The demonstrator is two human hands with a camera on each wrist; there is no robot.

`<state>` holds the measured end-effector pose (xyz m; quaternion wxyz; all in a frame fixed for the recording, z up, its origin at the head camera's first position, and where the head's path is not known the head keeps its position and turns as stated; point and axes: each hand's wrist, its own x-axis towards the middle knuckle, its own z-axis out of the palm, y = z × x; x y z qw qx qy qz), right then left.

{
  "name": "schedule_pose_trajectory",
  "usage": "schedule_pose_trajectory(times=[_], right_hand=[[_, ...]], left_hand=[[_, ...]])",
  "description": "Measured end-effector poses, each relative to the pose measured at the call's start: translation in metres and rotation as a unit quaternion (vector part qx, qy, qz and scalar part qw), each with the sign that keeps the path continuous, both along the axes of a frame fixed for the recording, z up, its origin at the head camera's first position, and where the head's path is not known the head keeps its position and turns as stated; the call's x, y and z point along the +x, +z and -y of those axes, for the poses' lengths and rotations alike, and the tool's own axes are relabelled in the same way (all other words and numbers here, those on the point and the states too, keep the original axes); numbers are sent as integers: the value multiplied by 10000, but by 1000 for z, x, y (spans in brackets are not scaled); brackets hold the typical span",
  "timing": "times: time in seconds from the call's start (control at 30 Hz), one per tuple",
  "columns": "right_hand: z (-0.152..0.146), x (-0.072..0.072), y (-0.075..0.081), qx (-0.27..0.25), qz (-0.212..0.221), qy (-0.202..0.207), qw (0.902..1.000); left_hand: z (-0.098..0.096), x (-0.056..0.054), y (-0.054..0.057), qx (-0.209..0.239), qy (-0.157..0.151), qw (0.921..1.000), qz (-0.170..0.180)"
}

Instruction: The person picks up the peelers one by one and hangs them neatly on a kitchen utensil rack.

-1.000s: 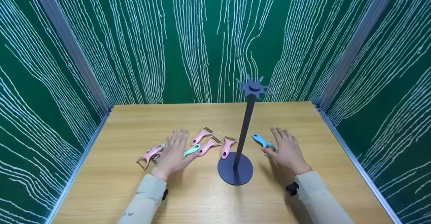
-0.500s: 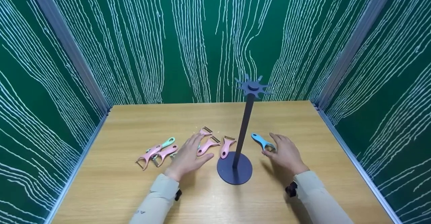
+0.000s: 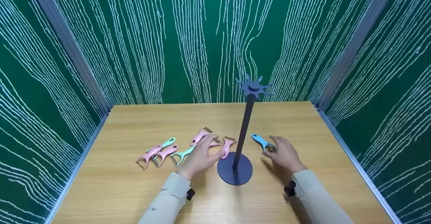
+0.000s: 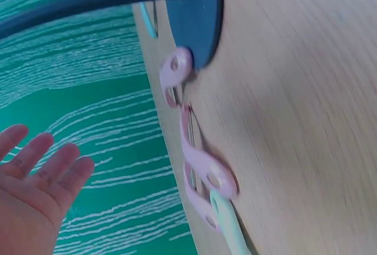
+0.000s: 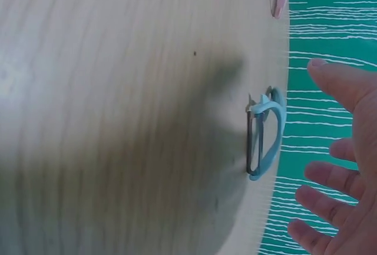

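On the worktop, the blue peeler is placed between the stand and the right edge. In the head view it seems to be met by the right hand; in the right wrist view the two are shown apart, fingers spread, nothing gripped. Nothing is gripped by the left hand either; its extended fingers are shown in the left wrist view. One pink peeler, mostly covered by that hand in the head view, is revealed there with its handle beside a green handle. Toward the left edge, two pink peelers and one green peeler are bunched.
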<state>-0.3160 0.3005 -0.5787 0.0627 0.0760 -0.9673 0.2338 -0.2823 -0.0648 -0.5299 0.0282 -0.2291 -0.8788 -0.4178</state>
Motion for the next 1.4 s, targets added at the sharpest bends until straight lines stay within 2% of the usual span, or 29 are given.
schedule_pose_trajectory(times=[0.17, 0.43, 0.63, 0.87, 1.1, 1.27, 1.4], right_hand=[[2, -6, 0, -148, 148, -13, 9998], [9, -12, 3, -332, 307, -19, 9990], [14, -16, 6, -448, 334, -60, 9984], [14, -22, 4, -612, 428, -104, 9972], [11, -23, 3, -668, 578, -147, 9960], [13, -24, 3, -697, 665, -190, 9952], [11, -25, 2, -721, 660, -200, 9950]], left_hand=[[-12, 1, 3, 313, -296, 9991, 8], [-32, 1, 6, 752, -563, 9955, 110], [-44, 4, 7, 1016, -609, 9922, 396], [-55, 4, 4, 1385, -665, 9871, 458], [-61, 5, 2, 1576, -672, 9828, 690], [-62, 3, 1, 1822, -681, 9779, 768], [-64, 1, 2, 1883, -691, 9773, 684]])
